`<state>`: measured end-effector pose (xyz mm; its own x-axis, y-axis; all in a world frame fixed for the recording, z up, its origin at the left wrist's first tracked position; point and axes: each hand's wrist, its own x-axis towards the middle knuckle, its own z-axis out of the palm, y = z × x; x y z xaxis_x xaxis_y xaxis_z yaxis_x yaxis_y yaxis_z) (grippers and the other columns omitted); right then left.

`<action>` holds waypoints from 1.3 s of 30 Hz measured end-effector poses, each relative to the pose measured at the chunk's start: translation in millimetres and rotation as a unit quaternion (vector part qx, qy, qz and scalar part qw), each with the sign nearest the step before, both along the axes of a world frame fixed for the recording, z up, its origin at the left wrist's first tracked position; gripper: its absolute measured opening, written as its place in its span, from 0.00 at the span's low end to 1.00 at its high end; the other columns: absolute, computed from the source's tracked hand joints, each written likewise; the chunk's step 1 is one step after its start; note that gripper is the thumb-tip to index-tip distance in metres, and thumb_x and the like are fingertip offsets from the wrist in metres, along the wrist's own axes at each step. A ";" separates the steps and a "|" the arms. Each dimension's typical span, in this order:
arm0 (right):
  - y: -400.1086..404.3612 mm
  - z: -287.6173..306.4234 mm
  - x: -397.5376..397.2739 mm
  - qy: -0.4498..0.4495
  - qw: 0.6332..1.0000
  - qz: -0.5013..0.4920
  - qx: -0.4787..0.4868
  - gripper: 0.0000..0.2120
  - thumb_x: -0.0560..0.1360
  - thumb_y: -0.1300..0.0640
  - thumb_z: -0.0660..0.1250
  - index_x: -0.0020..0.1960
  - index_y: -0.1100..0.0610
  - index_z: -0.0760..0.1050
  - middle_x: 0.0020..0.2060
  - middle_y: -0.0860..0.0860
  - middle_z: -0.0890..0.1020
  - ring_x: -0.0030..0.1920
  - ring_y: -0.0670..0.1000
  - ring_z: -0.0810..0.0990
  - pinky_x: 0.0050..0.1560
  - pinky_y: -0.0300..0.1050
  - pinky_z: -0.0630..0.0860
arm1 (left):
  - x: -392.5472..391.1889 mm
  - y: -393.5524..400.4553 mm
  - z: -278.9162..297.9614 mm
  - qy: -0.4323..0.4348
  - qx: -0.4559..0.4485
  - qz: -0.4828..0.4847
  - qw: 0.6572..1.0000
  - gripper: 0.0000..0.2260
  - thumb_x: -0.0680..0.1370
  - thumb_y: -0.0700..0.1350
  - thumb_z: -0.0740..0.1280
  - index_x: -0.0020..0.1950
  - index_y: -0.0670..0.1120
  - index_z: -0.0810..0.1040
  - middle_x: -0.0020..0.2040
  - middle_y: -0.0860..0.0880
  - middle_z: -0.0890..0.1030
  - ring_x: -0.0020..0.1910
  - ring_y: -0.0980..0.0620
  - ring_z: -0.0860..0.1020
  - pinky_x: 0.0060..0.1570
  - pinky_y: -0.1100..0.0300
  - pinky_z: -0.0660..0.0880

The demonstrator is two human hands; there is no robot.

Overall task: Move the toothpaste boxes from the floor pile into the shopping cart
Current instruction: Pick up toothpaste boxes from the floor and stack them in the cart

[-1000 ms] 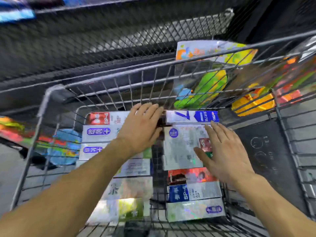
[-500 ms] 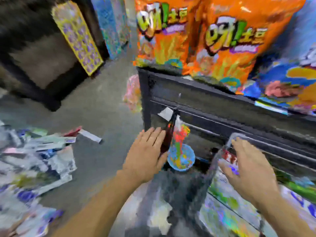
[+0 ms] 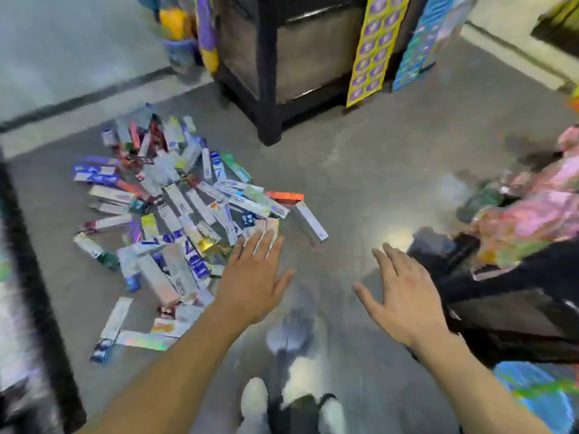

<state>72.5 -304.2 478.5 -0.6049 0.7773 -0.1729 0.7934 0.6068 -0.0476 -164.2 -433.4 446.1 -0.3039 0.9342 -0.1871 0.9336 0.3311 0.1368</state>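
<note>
Reaching down now, left hand (image 3: 253, 286) and right hand (image 3: 404, 296) both spread flat, holding nothing. Best to scoop aligned boxes from the pile's (image 3: 175, 220) near edge, squaring them together before lifting.

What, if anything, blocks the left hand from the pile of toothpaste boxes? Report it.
Nothing visible does. The left hand is open and empty, fingers stretched over the near edge of the toothpaste boxes on the grey floor.
</note>
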 end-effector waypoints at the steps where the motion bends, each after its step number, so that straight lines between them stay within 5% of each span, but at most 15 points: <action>1: 2.8 -9.5 -22.5 -0.002 1.000 0.016 -0.008 0.37 0.74 0.32 0.53 0.69 0.59 0.74 0.68 0.59 0.76 0.67 0.61 0.75 0.67 0.58 0.72 | -16.2 -3.7 -6.2 -0.003 -0.005 0.010 1.000 0.36 0.79 0.64 0.42 0.79 0.44 0.63 0.79 0.43 0.63 0.78 0.42 0.62 0.77 0.43 0.55; 4: 5.2 -44.9 -80.8 -0.022 0.997 0.063 -0.040 0.37 0.75 0.32 0.53 0.68 0.59 0.74 0.68 0.60 0.76 0.64 0.62 0.77 0.65 0.58 0.74 | -60.4 -21.1 -40.8 -0.024 -0.026 0.054 0.998 0.38 0.78 0.66 0.35 0.82 0.47 0.55 0.82 0.46 0.54 0.81 0.45 0.53 0.79 0.46 0.48; 8: 6.5 -102.8 -145.1 -0.033 0.990 0.120 -0.068 0.37 0.74 0.31 0.50 0.72 0.55 0.69 0.72 0.55 0.72 0.69 0.59 0.72 0.69 0.55 0.68 | -106.9 -54.7 -105.0 -0.036 -0.051 0.139 0.988 0.36 0.80 0.66 0.40 0.79 0.46 0.64 0.78 0.44 0.66 0.77 0.43 0.64 0.76 0.43 0.59; 12: 13.1 -167.7 -194.4 -0.067 0.972 0.191 -0.115 0.37 0.78 0.31 0.54 0.79 0.53 0.58 0.78 0.51 0.63 0.76 0.55 0.62 0.75 0.50 0.59 | -134.6 -83.3 -166.4 -0.056 -0.101 0.213 0.970 0.41 0.75 0.66 0.35 0.81 0.46 0.59 0.80 0.45 0.61 0.79 0.44 0.60 0.78 0.45 0.54; 17: 22.4 -253.7 -246.5 -0.068 0.957 0.248 -0.134 0.38 0.77 0.31 0.56 0.79 0.54 0.59 0.77 0.53 0.65 0.73 0.56 0.66 0.71 0.51 0.63 | -155.6 -92.8 -250.7 -0.062 -0.090 0.290 0.951 0.36 0.80 0.66 0.40 0.82 0.46 0.56 0.81 0.47 0.57 0.80 0.46 0.56 0.79 0.47 0.51; 22: 17.8 -358.0 -275.6 -0.080 0.946 0.283 -0.138 0.39 0.77 0.32 0.58 0.80 0.52 0.55 0.80 0.51 0.59 0.76 0.54 0.62 0.73 0.50 0.59 | -169.1 -99.4 -355.4 -0.078 -0.071 0.310 0.945 0.35 0.80 0.65 0.43 0.82 0.47 0.55 0.82 0.47 0.57 0.80 0.48 0.55 0.78 0.48 0.53; 30: -19.1 -529.0 -301.6 -0.036 0.935 0.332 -0.123 0.36 0.77 0.32 0.59 0.76 0.54 0.63 0.73 0.54 0.70 0.71 0.58 0.69 0.71 0.54 0.65 | -173.5 -147.6 -525.9 -0.056 0.002 0.315 0.947 0.34 0.82 0.64 0.47 0.77 0.41 0.66 0.76 0.41 0.68 0.75 0.42 0.66 0.73 0.42 0.64; 33: -37.8 -568.6 -308.8 0.005 0.923 0.366 -0.119 0.37 0.76 0.32 0.59 0.75 0.57 0.67 0.70 0.56 0.74 0.68 0.59 0.73 0.68 0.54 0.69 | -172.1 -159.7 -556.7 -0.038 0.067 0.315 0.946 0.31 0.82 0.61 0.54 0.76 0.40 0.67 0.76 0.41 0.68 0.73 0.41 0.68 0.72 0.43 0.65; 39: -81.2 -608.2 -315.1 0.009 0.911 0.359 -0.204 0.39 0.75 0.30 0.56 0.79 0.50 0.57 0.73 0.50 0.70 0.71 0.52 0.69 0.69 0.49 0.66 | -169.5 -192.4 -583.5 -0.028 0.140 0.292 0.946 0.30 0.82 0.59 0.58 0.79 0.43 0.64 0.77 0.42 0.66 0.75 0.43 0.66 0.73 0.44 0.65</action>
